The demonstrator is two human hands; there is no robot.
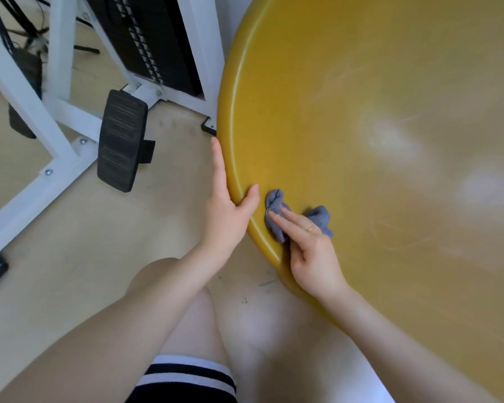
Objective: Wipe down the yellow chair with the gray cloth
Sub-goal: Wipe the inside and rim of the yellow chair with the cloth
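The yellow chair (376,126) fills the right side of the view, its broad rounded shell glossy with pale glare spots. My left hand (226,210) holds its left rim, thumb on the inner face and fingers along the outer edge. The small bunched gray cloth (277,206) lies on the inner surface just inside that rim. My right hand (312,251) presses it down with straight fingers, and cloth sticks out on both sides of them.
A white metal exercise machine frame (58,117) with a black foot pad (121,144) and a black weight stack (146,39) stands on the beige floor at the left. My bare knees (169,301) are below, close to the chair's lower edge.
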